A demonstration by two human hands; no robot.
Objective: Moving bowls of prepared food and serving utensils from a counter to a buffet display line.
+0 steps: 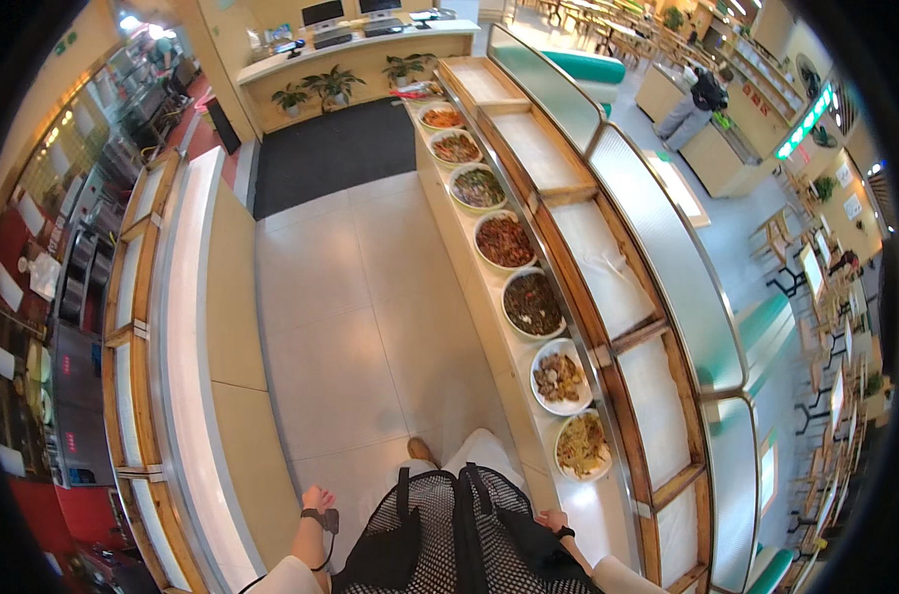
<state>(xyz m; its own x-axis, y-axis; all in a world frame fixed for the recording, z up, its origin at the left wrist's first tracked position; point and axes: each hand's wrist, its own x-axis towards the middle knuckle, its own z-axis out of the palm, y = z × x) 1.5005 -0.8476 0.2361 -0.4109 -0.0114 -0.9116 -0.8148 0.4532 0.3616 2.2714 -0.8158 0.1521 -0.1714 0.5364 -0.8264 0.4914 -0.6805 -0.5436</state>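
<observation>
My left hand (318,498) hangs low by my side, its fingers loosely apart and empty, with a dark band and cord at the wrist. On the other side my right hand (551,519) is also empty, its fingers loosely bent, near the edge of the serving counter (608,510). A bowl of yellowish-green shredded food (582,445) is the dish closest to it. Beyond stand a white bowl of brown chunks (560,377), a bowl of dark greens (533,303) and a bowl of reddish-brown food (506,241). Several more filled bowls continue up the row.
Wood-framed panels (603,262) and glass screens (647,188) border the bowls. A pale counter (197,327) runs along my left. Ahead lie a black mat (335,148) and a desk (370,54) with monitors and potted plants. Another person (702,99) stands in the dining area.
</observation>
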